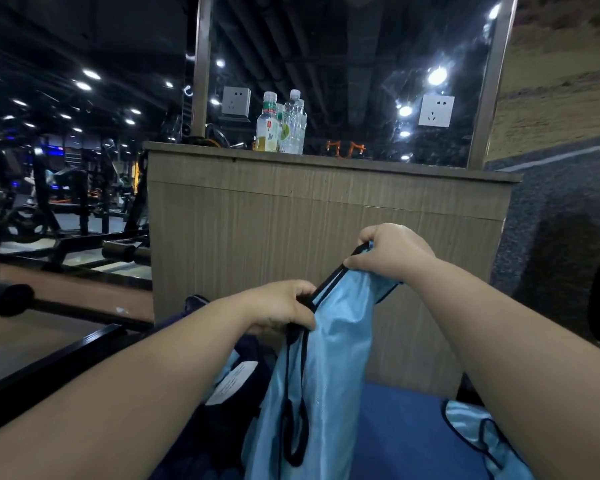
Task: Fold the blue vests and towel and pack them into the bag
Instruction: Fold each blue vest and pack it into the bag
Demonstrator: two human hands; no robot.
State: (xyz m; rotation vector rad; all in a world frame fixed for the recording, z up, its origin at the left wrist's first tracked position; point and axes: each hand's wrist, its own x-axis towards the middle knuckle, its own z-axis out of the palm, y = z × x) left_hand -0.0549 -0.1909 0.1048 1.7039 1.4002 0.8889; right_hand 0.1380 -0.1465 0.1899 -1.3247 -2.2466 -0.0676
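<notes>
A light blue mesh vest [329,372] with black trim hangs in front of me, held up by both hands. My left hand [281,308] pinches its black-edged strap low on the left. My right hand [392,252] grips the top of the vest higher and to the right. A second light blue vest [478,436] lies crumpled on the blue surface [399,424] at lower right. A dark navy bag [222,403] with a white label sits under my left forearm, mostly hidden. No towel shows.
A wood-panelled counter [326,220] stands just ahead, with several drink bottles [281,124] on top and a mirror with wall sockets behind. Black gym machines [66,209] and a padded bar fill the left side. A dark speckled wall rises on the right.
</notes>
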